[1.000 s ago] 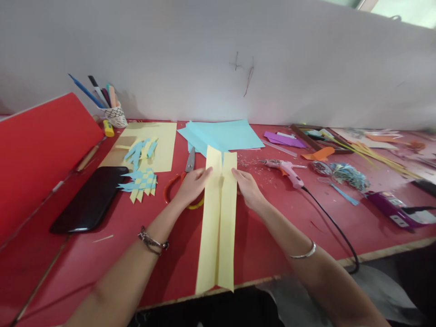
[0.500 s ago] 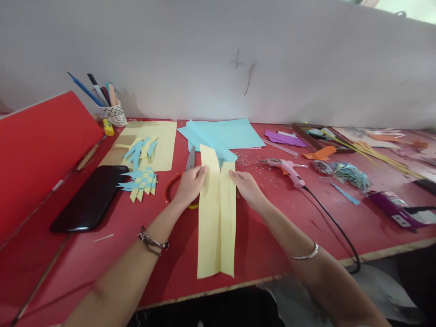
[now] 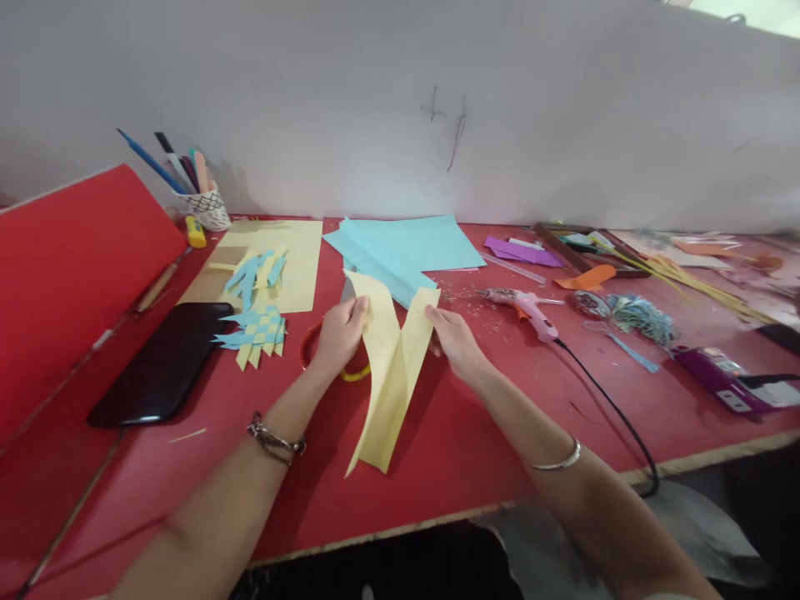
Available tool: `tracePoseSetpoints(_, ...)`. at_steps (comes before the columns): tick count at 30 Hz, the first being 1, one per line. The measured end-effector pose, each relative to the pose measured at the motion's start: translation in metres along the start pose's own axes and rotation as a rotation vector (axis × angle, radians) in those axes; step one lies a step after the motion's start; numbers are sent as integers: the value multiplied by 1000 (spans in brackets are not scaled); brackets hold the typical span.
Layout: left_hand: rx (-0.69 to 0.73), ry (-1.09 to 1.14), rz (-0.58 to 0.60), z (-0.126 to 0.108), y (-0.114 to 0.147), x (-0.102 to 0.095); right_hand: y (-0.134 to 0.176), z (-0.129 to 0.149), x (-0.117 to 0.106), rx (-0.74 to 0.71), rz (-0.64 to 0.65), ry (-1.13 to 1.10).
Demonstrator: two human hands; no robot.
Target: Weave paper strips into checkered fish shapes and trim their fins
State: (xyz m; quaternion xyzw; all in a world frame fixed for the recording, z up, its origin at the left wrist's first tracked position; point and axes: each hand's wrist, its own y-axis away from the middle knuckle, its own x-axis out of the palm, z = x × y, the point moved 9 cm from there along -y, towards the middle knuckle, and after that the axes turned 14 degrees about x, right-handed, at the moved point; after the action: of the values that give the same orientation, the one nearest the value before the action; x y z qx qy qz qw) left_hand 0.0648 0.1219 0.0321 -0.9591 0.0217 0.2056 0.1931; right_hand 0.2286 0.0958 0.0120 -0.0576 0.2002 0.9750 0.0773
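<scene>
A pale yellow sheet of paper (image 3: pixel 391 387) with a lengthwise crease hangs between my two hands, its far end parted into a V. My left hand (image 3: pixel 342 332) pinches the left flap, thumb on top. The right flap is gripped by my right hand (image 3: pixel 458 340) between thumb and fingers. Under and beside my left hand lie scissors with red and yellow handles (image 3: pixel 356 373), partly hidden by the hand and the paper. Light blue paper sheets (image 3: pixel 416 250) lie just beyond the yellow one.
Left are a black phone-like slab (image 3: pixel 163 362), woven blue and yellow strips (image 3: pixel 256 333), a yellow sheet (image 3: pixel 303 267) and a pen cup (image 3: pixel 212 208). Right are a pink glue gun (image 3: pixel 522 308) with a black cord, a purple power strip (image 3: pixel 718 379) and a brown frame (image 3: pixel 556 250).
My hands have moved apart slightly, spreading the far end of the yellow paper into a V. The paper's near end has narrowed, twisted and lifted.
</scene>
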Motion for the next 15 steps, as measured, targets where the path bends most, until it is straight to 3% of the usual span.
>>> tracePoseSetpoints(10, -59, 103, 230, 3, 6, 17, 2, 7, -5, -87, -58, 51)
tracePoseSetpoints(15, -112, 92, 210, 4, 10, 16, 3, 11, 4, -118, 2, 214)
